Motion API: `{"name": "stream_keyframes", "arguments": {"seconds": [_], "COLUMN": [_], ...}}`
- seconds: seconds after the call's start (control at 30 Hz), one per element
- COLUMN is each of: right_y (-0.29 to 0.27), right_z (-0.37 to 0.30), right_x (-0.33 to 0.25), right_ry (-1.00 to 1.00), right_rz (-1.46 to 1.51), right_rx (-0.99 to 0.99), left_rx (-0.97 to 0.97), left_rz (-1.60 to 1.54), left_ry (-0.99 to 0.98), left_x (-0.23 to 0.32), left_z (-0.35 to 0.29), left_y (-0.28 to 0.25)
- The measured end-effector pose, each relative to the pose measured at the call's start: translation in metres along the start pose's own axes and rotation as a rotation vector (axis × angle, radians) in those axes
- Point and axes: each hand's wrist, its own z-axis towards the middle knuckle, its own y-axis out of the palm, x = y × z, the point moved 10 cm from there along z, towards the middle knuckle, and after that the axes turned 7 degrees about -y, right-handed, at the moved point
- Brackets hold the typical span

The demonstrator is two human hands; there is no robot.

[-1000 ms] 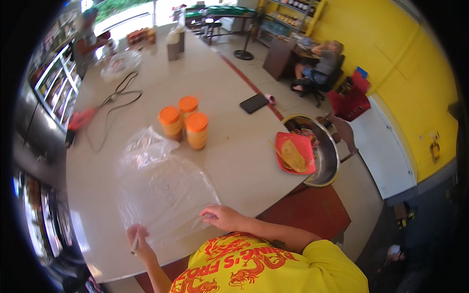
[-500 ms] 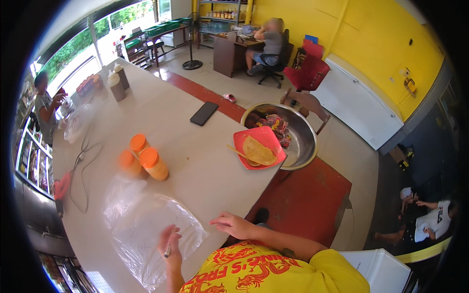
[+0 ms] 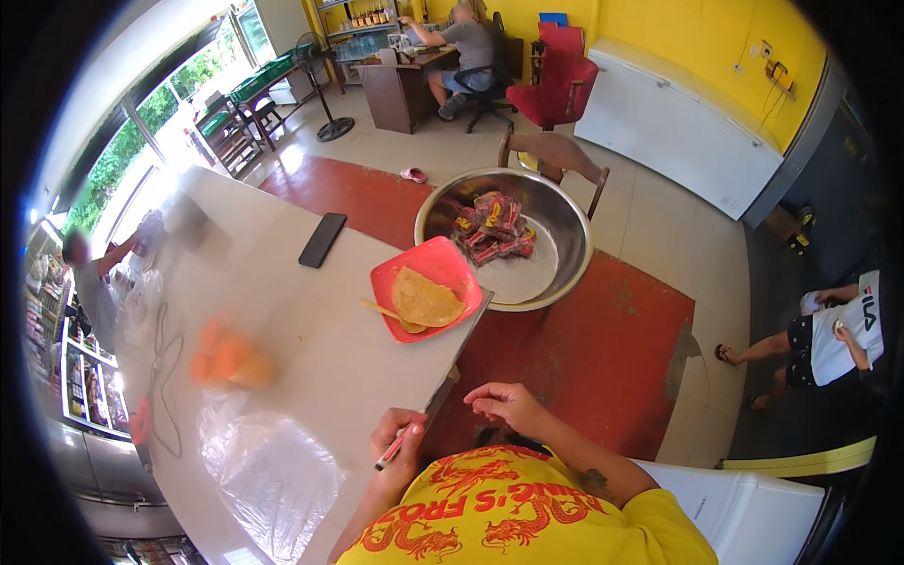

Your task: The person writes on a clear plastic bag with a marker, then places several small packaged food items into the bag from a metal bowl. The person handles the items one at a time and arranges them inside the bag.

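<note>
Head view. Left hand (image 3: 397, 450): grip clamped on a thin pen-like stick (image 3: 394, 454), fingers curled round it, at the near edge of the desk (image 3: 311, 311). The stick's tip points down and left, toward the person's body. Right hand (image 3: 507, 407): fingers loosely curled inward with nothing visible between them, off the desk just right of its near corner, above the red floor mat (image 3: 603, 348). The two hands are near each other but apart.

On the desk, left of the left hand: a crumpled clear plastic bag (image 3: 268, 471) lying flat, close to the near edge. Farther along and to the left: a cluster of orange-lidded jars (image 3: 229, 356), blurred; the count cannot be told. A dark cable (image 3: 165, 363) loops on the desk to the left of the jars.

Far right part of the desk: a red plate (image 3: 426, 287) at the desk corner, carrying a flat round yellowish flatbread (image 3: 426, 299) and a wooden spoon (image 3: 388, 314). A black phone (image 3: 323, 239) lies beyond the plate, to the left.

Just right of the plate, off the desk: a large steel bowl (image 3: 546, 254) holding red packets (image 3: 492, 226) on its far side. A wooden chair (image 3: 554, 155) stands behind the bowl.
</note>
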Motion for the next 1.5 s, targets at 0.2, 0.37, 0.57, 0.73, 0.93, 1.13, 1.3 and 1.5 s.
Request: {"name": "stream_keyframes", "arguments": {"seconds": [0.2,0.37,0.57,0.73,0.93,1.13,1.3,1.5], "right_y": [-0.108,-0.148,-0.155,-0.170,-0.186,-0.194,-0.263,-0.392], "right_z": [-0.030,-0.042,-0.037,-0.029,-0.003,0.040,0.098,0.198], "right_x": [-0.011,-0.011,-0.022,-0.030,-0.044,-0.050,-0.029,0.028], "right_ry": [-0.006,-0.029,-0.026,-0.057,-0.086,-0.005,0.112,0.323], "right_rz": [0.067,0.245,0.395,0.594,0.699,0.530,0.257,0.187], "right_rx": [0.157,0.079,-0.023,0.075,0.145,0.090,0.197,0.346], "left_rx": [-0.212,-0.319,-0.424,-0.562,-0.578,-0.509,-0.360,-0.134], "left_rz": [0.080,0.217,0.397,0.325,0.290,0.147,-0.709,-1.333], "left_ry": [-0.167,0.030,0.148,0.175,0.263,0.081,-0.346,-0.511], "left_x": [0.011,0.040,0.059,0.058,0.062,0.044,0.015,0.004], "left_z": [0.039,0.056,0.077,0.099,0.135,0.193,0.228,0.275], "left_y": [0.119,0.191,0.232,0.265,0.285,0.263,0.227,0.217]}}
